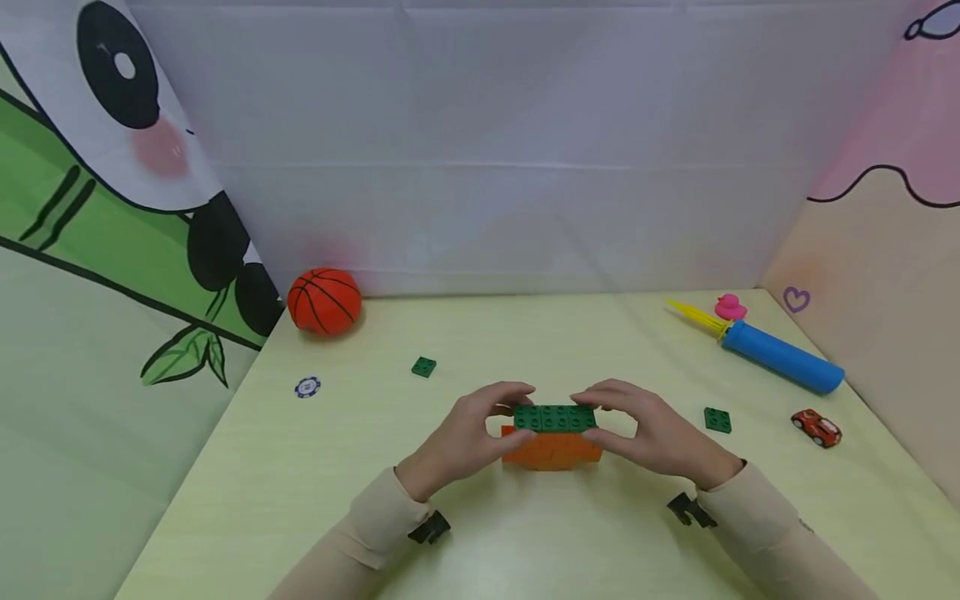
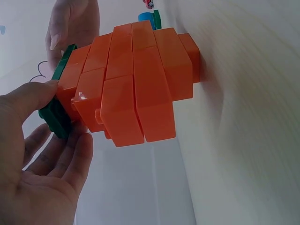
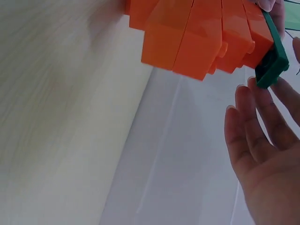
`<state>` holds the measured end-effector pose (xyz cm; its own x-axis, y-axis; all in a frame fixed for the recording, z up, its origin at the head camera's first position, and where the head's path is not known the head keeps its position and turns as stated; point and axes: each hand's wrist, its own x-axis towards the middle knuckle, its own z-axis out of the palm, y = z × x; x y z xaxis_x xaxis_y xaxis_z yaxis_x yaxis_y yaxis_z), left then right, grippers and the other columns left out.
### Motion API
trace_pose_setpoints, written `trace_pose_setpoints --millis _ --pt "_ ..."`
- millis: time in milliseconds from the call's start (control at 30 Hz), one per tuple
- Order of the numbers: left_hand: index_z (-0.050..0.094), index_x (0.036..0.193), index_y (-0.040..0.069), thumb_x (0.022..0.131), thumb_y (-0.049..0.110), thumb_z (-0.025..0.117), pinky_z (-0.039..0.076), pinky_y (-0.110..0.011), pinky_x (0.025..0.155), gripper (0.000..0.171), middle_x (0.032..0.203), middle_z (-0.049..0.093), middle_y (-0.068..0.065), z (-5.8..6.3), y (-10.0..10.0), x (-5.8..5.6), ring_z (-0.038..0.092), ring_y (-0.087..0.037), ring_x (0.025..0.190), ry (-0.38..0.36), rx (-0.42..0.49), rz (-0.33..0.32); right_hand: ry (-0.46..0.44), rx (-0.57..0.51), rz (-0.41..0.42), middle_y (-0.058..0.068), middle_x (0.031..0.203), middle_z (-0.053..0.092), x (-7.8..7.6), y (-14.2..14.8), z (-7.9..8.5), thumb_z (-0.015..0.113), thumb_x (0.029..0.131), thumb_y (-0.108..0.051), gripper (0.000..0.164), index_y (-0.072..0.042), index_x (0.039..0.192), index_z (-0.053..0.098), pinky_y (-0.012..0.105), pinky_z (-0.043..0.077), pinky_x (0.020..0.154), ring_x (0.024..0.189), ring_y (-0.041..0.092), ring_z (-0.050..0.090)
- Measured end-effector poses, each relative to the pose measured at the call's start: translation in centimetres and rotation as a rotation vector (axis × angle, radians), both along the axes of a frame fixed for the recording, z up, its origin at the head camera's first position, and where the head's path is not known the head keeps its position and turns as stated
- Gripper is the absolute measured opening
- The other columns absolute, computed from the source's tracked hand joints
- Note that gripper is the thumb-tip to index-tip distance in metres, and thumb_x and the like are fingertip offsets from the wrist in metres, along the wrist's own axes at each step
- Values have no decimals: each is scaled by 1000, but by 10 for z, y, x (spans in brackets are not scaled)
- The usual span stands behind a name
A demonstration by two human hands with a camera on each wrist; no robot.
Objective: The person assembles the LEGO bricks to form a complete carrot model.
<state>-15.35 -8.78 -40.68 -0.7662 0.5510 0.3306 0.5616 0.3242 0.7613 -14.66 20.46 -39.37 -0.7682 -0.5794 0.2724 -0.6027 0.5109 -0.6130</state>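
A structure of stacked orange building bricks (image 1: 551, 452) stands on the table in front of me, its layers stepping outward at mid-height. A row of flat green studded bricks (image 1: 555, 418) lies along its top. My left hand (image 1: 480, 427) pinches the left end of the green row between thumb and fingers. At the opposite end, my right hand (image 1: 647, 423) holds the row the same way, thumb in front and fingers behind. In the left wrist view, the green brick (image 2: 57, 118) overhangs the orange bricks (image 2: 124, 79). The right wrist view shows fingertips (image 3: 262, 91) right at its other end.
Small green bricks lie left (image 1: 423, 367) and right (image 1: 717, 420). Farther left are a poker chip (image 1: 307, 387) and a small basketball (image 1: 325, 302). On the right are a red toy car (image 1: 817, 428), a blue pump (image 1: 783, 357) with yellow nozzle and a pink duck (image 1: 730, 307).
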Motion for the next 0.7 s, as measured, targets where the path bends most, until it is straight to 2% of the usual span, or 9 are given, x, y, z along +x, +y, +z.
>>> trace_pose_setpoints --millis 100,200,333,433,533,700 --pt "56 136 13 89 17 77 52 -27 97 52 119 64 4 -1 0 0 62 -9 108 6 1 -1 -8 18 -68 -13 124 61 -1 18 -7 70 94 -33 42 -29 135 60 38 54 91 110 13 58" --pt "56 136 14 89 17 77 52 -27 97 52 118 64 5 -1 -1 1 62 -9 108 9 7 -1 -20 90 -163 -6 125 63 -5 45 -16 68 95 -35 44 -25 136 59 47 53 92 112 21 59" --pt "56 136 14 89 17 77 51 -27 97 51 118 64 5 -1 1 2 62 -9 108 -6 16 -8 -68 287 -313 13 133 59 -8 90 -28 70 94 -36 54 -13 140 56 62 47 96 120 38 53" --pt "56 136 14 89 18 77 51 -27 97 51 119 64 5 -1 1 2 61 -9 109 -16 17 -12 -106 431 -399 25 135 53 -8 119 -36 74 89 -37 63 -7 141 55 68 44 95 122 47 48" --pt "56 136 14 89 18 77 51 -27 97 52 119 64 6 -1 1 2 61 -9 109 -18 15 -4 -137 506 -436 30 133 52 -11 137 -43 76 86 -40 68 -2 139 55 68 46 91 119 51 47" --pt "57 135 15 88 17 77 51 -27 97 52 119 63 7 -2 0 1 61 -8 109 -23 10 8 -146 526 -427 30 127 57 -16 148 -48 76 87 -38 63 2 133 59 63 49 90 112 47 53"
